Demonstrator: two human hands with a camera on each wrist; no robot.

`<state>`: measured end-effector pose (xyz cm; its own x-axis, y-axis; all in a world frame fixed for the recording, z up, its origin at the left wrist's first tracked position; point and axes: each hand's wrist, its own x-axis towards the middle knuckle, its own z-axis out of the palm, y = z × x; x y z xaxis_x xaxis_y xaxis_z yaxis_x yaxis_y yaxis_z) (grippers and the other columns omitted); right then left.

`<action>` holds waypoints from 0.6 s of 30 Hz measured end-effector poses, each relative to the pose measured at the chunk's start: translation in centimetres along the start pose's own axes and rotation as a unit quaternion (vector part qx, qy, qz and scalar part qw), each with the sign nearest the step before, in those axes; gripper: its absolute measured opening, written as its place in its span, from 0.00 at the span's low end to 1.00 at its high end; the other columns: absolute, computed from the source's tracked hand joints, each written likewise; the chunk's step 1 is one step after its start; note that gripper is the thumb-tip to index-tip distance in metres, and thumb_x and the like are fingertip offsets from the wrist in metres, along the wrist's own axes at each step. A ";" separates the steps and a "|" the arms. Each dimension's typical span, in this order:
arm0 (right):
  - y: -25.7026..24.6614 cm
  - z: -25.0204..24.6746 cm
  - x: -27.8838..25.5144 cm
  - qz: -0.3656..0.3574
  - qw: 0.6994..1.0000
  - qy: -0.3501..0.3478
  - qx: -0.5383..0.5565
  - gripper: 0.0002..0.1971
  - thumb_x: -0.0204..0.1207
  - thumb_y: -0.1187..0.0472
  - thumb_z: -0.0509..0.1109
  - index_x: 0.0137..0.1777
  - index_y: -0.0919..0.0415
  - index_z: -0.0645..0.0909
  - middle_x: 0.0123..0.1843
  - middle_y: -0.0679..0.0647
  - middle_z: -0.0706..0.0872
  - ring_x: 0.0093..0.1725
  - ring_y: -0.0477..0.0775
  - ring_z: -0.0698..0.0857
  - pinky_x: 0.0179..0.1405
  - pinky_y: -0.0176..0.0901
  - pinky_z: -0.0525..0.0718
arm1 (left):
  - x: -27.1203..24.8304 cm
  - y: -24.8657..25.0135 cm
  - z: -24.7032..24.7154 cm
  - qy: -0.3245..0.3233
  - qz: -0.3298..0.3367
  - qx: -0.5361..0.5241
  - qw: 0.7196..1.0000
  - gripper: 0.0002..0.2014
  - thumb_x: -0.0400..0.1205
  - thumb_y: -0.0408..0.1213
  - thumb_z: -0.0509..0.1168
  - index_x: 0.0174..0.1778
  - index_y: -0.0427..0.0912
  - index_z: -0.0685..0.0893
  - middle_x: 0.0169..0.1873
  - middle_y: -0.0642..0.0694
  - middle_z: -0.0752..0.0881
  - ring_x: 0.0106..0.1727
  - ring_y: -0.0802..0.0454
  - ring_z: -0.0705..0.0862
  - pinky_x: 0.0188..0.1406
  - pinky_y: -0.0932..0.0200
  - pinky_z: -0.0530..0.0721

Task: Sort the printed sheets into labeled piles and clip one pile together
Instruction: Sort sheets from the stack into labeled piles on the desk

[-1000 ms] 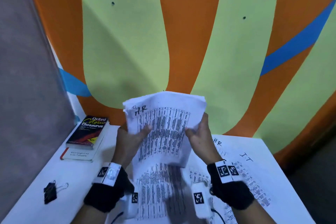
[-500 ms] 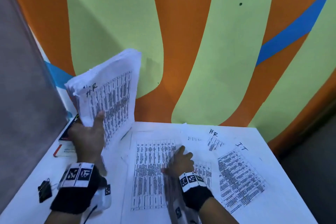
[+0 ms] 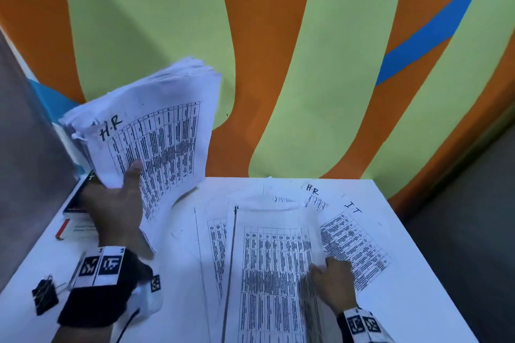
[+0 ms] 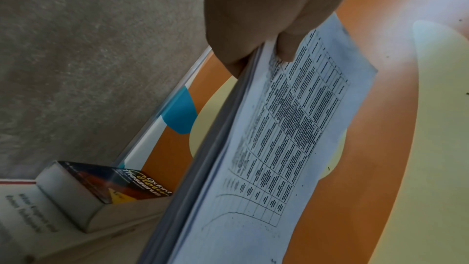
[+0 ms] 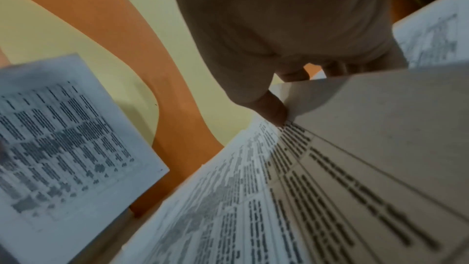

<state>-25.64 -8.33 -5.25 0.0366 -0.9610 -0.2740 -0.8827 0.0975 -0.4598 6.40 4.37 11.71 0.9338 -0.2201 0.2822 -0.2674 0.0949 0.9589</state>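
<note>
My left hand [image 3: 122, 189] grips a thick stack of printed sheets [image 3: 156, 133] marked "H.R", raised and tilted at the left above the books. Its thumb lies on the top page and its fingers are behind, as the left wrist view shows on the stack [image 4: 279, 148]. My right hand [image 3: 331, 273] pinches the right edge of a printed sheet [image 3: 273, 259] lying mid-table; that edge of the sheet [image 5: 355, 148] is lifted between thumb and fingers. A sheet marked "H.R" [image 3: 315, 198] lies at the back. A sheet marked "I.T" [image 3: 354, 248] lies at the right.
A black binder clip [image 3: 44, 298] lies on the white table [image 3: 418, 301] near its front left corner. Two stacked books [image 3: 78, 211] sit at the left, under the raised stack. A painted wall stands right behind the table, and a grey panel runs along the left.
My left hand carried the H.R stack up and to the left. My right hand let go of it, dropped to the table, slid right and took the middle sheet's edge.
</note>
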 end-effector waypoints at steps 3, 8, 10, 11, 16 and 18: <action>-0.2 0.7 0.2 -0.005 1.000 -0.004 0.016 0.09 0.71 0.57 0.69 0.42 0.64 0.80 0.47 0.63 0.80 0.34 0.57 0.86 0.23 0.38 0.80 | -0.6 0.0 0.6 -0.017 -0.005 -0.005 1.000 0.22 0.78 0.34 0.71 0.64 0.22 0.78 0.62 0.40 0.80 0.57 0.49 0.81 0.48 0.66 0.76; -0.8 0.3 -0.1 0.001 0.997 0.001 0.072 0.08 0.69 0.69 0.71 0.45 0.64 0.75 0.41 0.58 0.86 0.36 0.56 0.88 0.33 0.49 0.89 | -1.4 0.2 0.7 -0.019 -0.005 -0.029 0.999 0.24 0.79 0.31 0.70 0.69 0.29 0.74 0.61 0.49 0.75 0.58 0.57 0.78 0.41 0.92 0.68; -1.0 -1.0 -0.2 -0.005 0.992 0.025 0.121 0.14 0.70 0.73 0.69 0.51 0.60 0.70 0.42 0.60 0.86 0.36 0.59 0.88 0.29 0.48 0.87 | -1.2 -0.2 0.6 -0.024 0.003 -0.045 0.999 0.24 0.78 0.29 0.70 0.69 0.40 0.72 0.59 0.51 0.73 0.48 0.78 0.78 0.39 0.94 0.65; -1.2 -2.0 -0.3 -0.020 0.990 0.043 0.130 0.15 0.71 0.73 0.68 0.52 0.60 0.71 0.41 0.61 0.86 0.36 0.61 0.88 0.30 0.47 0.86 | -1.2 -0.4 0.4 -0.023 0.006 -0.046 0.999 0.24 0.78 0.29 0.70 0.68 0.42 0.70 0.60 0.51 0.73 0.43 0.87 0.77 0.40 0.94 0.66; -2.1 -8.2 0.0 -0.140 0.977 0.133 0.087 0.05 0.71 0.74 0.68 0.36 0.66 0.78 0.29 0.59 0.81 0.34 0.62 0.80 0.28 0.45 0.64 | -0.8 -1.0 -0.7 -0.031 0.026 -0.057 0.998 0.23 0.78 0.30 0.70 0.65 0.45 0.69 0.62 0.53 0.70 0.43 0.92 0.74 0.52 0.89 0.67; -2.5 -11.0 -0.3 -0.190 0.964 0.134 0.130 0.09 0.71 0.73 0.71 0.33 0.62 0.77 0.27 0.56 0.80 0.29 0.50 0.77 0.26 0.42 0.67 | -0.4 -1.6 -1.1 -0.026 0.011 -0.045 0.999 0.19 0.78 0.33 0.72 0.64 0.33 0.79 0.62 0.47 0.77 0.51 0.74 0.81 0.56 0.77 0.75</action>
<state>-28.61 -11.15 5.20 0.1808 -0.9693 0.1667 -0.6815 -0.2457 -0.6893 6.68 5.43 10.04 0.9138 -0.2660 0.3069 -0.2632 0.1876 0.9463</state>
